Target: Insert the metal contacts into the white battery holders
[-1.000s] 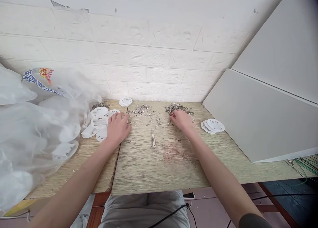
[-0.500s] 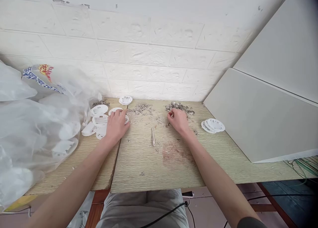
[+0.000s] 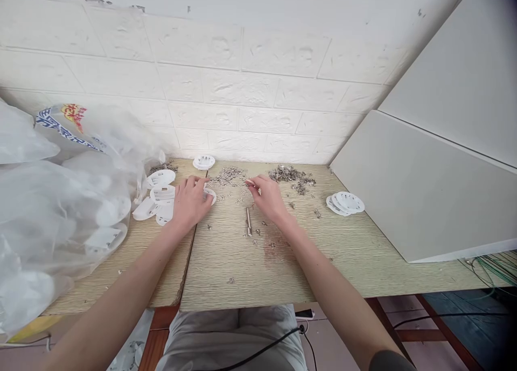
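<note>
My left hand [image 3: 190, 202] lies palm down on a white plastic disc [image 3: 210, 195] at the edge of a loose spread of the same white discs [image 3: 160, 194], fingers curled over it. My right hand [image 3: 267, 197] hovers over the middle of the wooden table [image 3: 242, 263], thumb and forefinger pinched together near scattered small metal clips [image 3: 231, 175]; what they pinch is too small to make out. A second heap of metal clips [image 3: 288, 173] lies to the right of that hand. Thin metal tweezers [image 3: 249, 222] rest just in front of my right hand.
A large clear plastic bag [image 3: 52, 198] of white discs fills the left. Another small stack of discs [image 3: 345, 203] sits at the right, one disc [image 3: 204, 161] lies by the wall. A big white slanted panel [image 3: 428, 182] bounds the right. Cables hang below the table edge.
My right hand has left the right-hand clip heap and moved left toward the middle, fingers now pinched. My left hand has stayed on the disc, shifting it slightly right.
</note>
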{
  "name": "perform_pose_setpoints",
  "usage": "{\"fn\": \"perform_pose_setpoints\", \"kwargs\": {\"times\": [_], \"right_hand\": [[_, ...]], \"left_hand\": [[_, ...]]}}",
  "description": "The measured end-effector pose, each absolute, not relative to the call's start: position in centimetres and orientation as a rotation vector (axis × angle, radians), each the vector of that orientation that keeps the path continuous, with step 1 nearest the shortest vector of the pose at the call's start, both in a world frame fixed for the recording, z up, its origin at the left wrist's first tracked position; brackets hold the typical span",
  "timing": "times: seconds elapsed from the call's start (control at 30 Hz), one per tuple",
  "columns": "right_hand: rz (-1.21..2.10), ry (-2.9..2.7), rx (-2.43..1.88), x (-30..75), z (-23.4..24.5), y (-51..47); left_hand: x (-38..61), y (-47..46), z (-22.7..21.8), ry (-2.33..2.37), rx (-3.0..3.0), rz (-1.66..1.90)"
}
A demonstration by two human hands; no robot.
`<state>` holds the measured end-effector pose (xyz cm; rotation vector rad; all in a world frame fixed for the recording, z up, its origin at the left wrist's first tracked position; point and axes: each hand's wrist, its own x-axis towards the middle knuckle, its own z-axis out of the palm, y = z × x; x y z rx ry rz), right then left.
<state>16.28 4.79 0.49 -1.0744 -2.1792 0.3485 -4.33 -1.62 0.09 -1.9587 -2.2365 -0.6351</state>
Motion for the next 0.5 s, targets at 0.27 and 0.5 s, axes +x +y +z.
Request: {"fn": "perform_pose_setpoints", "kwargs": {"times": [0.27,0.5], "right_hand": [[0.434,-2.236,-1.034,16.5,-1.1,3.4],[0.510,-2.146,-0.996,16.5,-1.1,3.6]], "left_hand": [[-5.1,-1.5,-1.0,-2.216,-2.007,-0.527],[-4.5,-1.5,0.4,-2.250,-2.117,-1.021]]}}
